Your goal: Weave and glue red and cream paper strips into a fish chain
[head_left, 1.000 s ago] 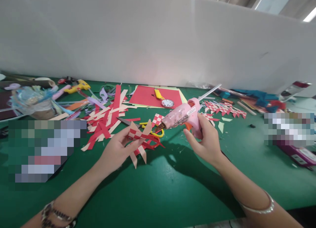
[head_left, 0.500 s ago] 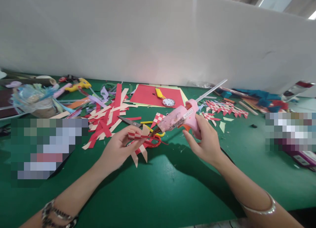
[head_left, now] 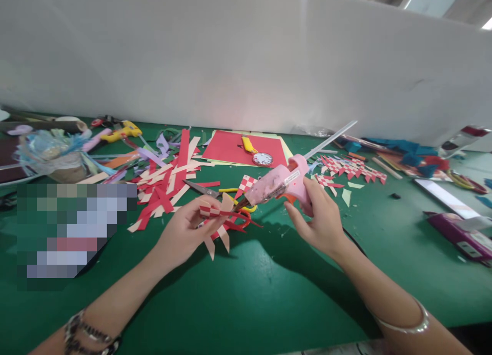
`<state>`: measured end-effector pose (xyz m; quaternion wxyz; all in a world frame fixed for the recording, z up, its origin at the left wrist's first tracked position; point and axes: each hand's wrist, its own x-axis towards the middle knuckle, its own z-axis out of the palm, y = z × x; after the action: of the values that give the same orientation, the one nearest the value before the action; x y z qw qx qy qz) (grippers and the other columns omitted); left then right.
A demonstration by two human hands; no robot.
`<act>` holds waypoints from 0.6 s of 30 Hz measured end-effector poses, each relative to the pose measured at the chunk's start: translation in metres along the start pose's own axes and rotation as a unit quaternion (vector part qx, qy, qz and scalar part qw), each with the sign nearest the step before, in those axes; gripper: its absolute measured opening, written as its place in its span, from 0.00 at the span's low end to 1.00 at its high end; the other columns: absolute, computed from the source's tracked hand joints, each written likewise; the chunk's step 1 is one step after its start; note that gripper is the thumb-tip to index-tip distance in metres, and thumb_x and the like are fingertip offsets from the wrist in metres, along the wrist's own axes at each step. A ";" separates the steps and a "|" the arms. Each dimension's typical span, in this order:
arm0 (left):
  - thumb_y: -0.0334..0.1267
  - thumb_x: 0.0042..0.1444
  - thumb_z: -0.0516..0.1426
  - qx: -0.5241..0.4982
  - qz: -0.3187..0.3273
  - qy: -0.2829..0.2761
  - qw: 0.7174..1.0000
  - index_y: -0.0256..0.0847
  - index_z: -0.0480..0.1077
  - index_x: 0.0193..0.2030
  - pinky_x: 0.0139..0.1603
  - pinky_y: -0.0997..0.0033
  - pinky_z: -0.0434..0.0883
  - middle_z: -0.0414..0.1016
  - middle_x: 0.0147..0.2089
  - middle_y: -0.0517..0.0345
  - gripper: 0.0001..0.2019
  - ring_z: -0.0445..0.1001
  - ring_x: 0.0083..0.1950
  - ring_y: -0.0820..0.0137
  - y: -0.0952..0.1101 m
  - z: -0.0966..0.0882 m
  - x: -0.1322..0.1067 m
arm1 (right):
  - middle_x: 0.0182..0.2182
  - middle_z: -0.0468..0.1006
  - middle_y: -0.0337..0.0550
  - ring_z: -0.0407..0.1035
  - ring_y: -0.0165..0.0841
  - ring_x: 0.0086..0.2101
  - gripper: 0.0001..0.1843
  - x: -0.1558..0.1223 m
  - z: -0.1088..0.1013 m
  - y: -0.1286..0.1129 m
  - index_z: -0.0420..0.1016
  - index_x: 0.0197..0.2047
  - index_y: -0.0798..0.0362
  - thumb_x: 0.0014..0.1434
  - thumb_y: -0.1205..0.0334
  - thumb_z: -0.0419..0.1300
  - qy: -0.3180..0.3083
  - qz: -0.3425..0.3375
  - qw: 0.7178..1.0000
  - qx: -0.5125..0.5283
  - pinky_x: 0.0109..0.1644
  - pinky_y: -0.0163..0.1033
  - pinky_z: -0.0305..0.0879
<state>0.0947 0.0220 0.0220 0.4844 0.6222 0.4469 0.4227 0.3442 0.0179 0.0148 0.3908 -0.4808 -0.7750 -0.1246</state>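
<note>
I've got the left hand [head_left: 184,227] pinching a small red-and-cream checkered woven paper piece [head_left: 209,212], held above the green tabletop [head_left: 246,303]. The right hand [head_left: 323,216] grasps a pink plastic glue gun [head_left: 265,186], dark nozzle [head_left: 240,205] right at the strips; touching or not, I can't tell. My worry: that tip's near the left fingers, so a wobble could burn them, and over-squeezing the orange trigger [head_left: 287,197] could smear glue across the weave.
</note>
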 end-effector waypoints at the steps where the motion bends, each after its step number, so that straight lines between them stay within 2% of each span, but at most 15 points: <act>1: 0.43 0.47 0.62 -0.005 -0.003 0.003 1.000 0.41 0.68 0.27 0.30 0.75 0.67 0.68 0.31 0.60 0.09 0.70 0.30 0.72 0.001 0.000 0.000 | 0.27 0.66 0.40 0.60 0.31 0.24 0.17 0.000 0.000 0.000 0.59 0.49 0.53 0.58 0.55 0.53 0.000 -0.001 1.000 0.000 0.26 0.37 0.59; 6: 0.41 0.45 0.63 -0.025 -0.026 0.011 0.999 0.41 0.67 0.26 0.32 0.73 0.67 0.70 0.31 0.59 0.09 0.71 0.34 0.68 0.003 0.002 -0.001 | 0.27 0.65 0.39 0.59 0.31 0.24 0.17 0.000 -0.001 0.000 0.59 0.49 0.52 0.58 0.55 0.52 0.000 0.001 1.000 -0.004 0.26 0.37 0.59; 15: 0.43 0.46 0.62 0.002 -0.013 0.010 1.000 0.41 0.68 0.26 0.34 0.73 0.68 0.70 0.32 0.58 0.10 0.72 0.37 0.67 0.003 0.001 0.000 | 0.27 0.66 0.40 0.60 0.31 0.25 0.18 0.000 0.000 0.001 0.59 0.50 0.53 0.58 0.55 0.52 0.001 -0.002 1.000 0.001 0.27 0.37 0.59; 18: 0.43 0.45 0.63 0.010 -0.010 0.025 1.000 0.40 0.68 0.25 0.34 0.73 0.68 0.70 0.31 0.59 0.10 0.71 0.35 0.68 0.002 0.001 0.000 | 0.28 0.67 0.41 0.61 0.32 0.25 0.18 -0.001 0.000 0.001 0.58 0.50 0.52 0.58 0.54 0.52 0.005 0.001 1.000 -0.003 0.28 0.38 0.60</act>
<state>0.0955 0.0217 0.0241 0.4712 0.6117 0.4690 0.4288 0.3451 0.0178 0.0143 0.3933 -0.4818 -0.7724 -0.1287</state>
